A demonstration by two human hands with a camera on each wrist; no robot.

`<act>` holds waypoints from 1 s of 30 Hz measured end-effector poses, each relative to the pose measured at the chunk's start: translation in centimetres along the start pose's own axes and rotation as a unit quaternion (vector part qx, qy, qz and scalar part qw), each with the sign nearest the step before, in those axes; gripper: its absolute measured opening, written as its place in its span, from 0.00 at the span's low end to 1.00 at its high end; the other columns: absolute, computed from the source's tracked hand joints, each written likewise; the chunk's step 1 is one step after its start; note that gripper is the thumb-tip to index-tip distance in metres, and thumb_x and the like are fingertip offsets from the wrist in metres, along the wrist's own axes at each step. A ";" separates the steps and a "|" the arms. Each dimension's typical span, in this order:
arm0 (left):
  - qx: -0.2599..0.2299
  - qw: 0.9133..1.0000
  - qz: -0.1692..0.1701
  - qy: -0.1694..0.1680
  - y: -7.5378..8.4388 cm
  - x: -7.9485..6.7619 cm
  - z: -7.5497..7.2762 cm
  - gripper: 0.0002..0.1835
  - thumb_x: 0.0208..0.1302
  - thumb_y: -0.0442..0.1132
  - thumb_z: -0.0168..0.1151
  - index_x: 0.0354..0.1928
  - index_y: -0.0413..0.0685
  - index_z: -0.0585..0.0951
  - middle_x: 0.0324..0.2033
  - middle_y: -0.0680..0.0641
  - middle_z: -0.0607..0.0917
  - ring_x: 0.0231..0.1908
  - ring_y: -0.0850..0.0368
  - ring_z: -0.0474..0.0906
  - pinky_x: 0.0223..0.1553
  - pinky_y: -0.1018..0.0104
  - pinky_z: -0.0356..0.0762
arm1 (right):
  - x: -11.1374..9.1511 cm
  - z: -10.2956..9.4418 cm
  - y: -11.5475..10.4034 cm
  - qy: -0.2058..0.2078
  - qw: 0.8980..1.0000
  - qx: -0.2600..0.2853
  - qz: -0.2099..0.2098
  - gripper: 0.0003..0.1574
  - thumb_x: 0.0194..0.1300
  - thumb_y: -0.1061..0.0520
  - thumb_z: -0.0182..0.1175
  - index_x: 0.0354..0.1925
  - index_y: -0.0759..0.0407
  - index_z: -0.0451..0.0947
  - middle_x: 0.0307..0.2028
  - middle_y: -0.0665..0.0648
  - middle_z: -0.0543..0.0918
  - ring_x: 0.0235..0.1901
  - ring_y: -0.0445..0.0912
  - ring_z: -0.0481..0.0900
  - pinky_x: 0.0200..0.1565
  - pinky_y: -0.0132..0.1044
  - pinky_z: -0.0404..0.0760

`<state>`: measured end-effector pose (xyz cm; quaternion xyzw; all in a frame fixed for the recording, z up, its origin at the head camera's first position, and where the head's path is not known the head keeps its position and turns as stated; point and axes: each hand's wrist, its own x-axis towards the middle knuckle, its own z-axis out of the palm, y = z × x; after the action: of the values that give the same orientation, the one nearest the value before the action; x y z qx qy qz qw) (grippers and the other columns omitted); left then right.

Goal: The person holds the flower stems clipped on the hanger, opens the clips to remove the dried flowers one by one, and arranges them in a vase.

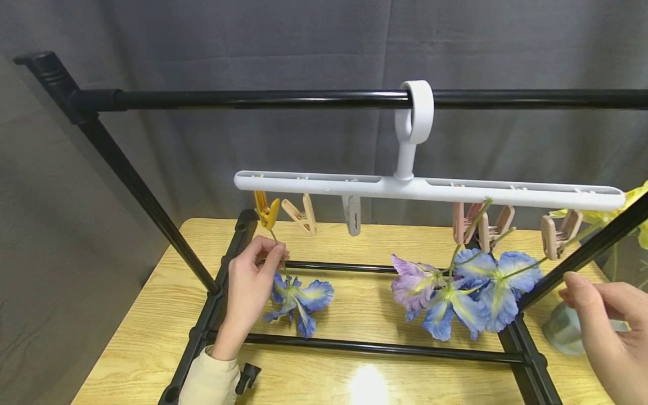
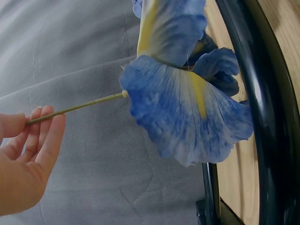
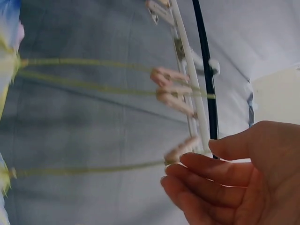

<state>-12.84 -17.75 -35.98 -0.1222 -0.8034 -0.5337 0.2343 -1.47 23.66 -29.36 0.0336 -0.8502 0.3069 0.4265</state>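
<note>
Between thumb and fingers, my left hand (image 1: 255, 281) pinches the green stem (image 2: 77, 107) of a blue iris (image 1: 298, 298) whose bloom hangs head down. The stem's upper end meets a yellow clip (image 1: 267, 209) at the left of a white hanger (image 1: 324, 184). My right hand (image 3: 234, 183) is beside the hanger's right end, fingers loosely bent, holding nothing. Near it, a beige clip (image 1: 561, 233), another beige clip (image 1: 496, 228) and a pink clip (image 1: 464, 222) hold flower stems. Blue irises (image 1: 498, 281) and a purple iris (image 1: 416, 282) hang there upside down.
A pale orange clip (image 1: 302, 214) and a grey clip (image 1: 352, 215) hang without flowers. The hanger's ring loops over a black rail (image 1: 253, 99) of a rack on the wooden table (image 1: 147, 320). At the right stand a grey-green vase (image 1: 564, 332) and yellow flowers (image 1: 639, 197).
</note>
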 end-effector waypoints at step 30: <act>0.019 0.999 -0.006 -0.043 0.6 0.1 0.4 0.08 0.73 0.32 0.64 0.33 0.45 0.84 0.28 0.52 0.87 0.30 0.50 0.86 0.31 0.67 0.79 | 1.4 7.9 -8.7 -0.021 0.977 0.141 -0.157 0.25 0.77 0.51 0.60 0.22 0.56 0.85 0.20 0.52 0.85 0.18 0.31 0.71 0.21 0.22 0.65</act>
<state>-12.78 -17.14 -35.53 -0.1359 -0.8236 -0.5137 0.1982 -5.15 12.57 -27.59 0.2330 -0.7913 0.3523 0.4421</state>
